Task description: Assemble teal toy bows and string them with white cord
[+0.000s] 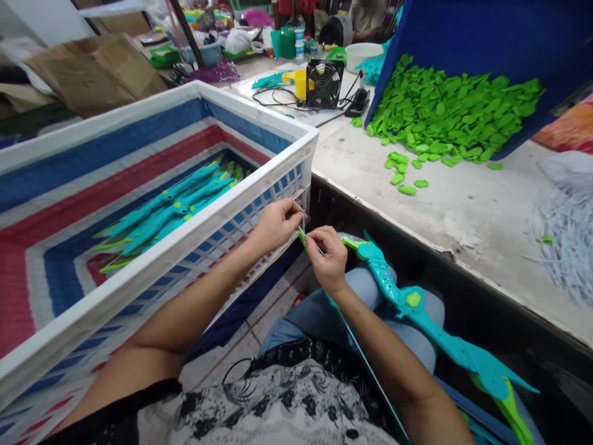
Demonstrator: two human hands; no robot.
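A teal and green toy bow [417, 312] lies across my lap, reaching from near my hands to the lower right. My left hand [278, 227] is closed in a pinch on a thin white string [301, 217], which forms a small loop at the fingertips. Just right of it, my right hand [327, 254] is also pinched, close to a small green tip [302, 238]; its fingers hide most of what they grip. Part of the bow passes behind the right hand. A taut pale line [365, 352] runs down beside my right forearm.
To the left stands a white plastic crate [303, 133] lined with striped cloth, holding several teal bows [178, 207]. On the worktable [352, 164] are a tipped blue bin [463, 37] spilling green pieces [454, 111], a black fan [324, 84] and a bundle of white strings [567, 228].
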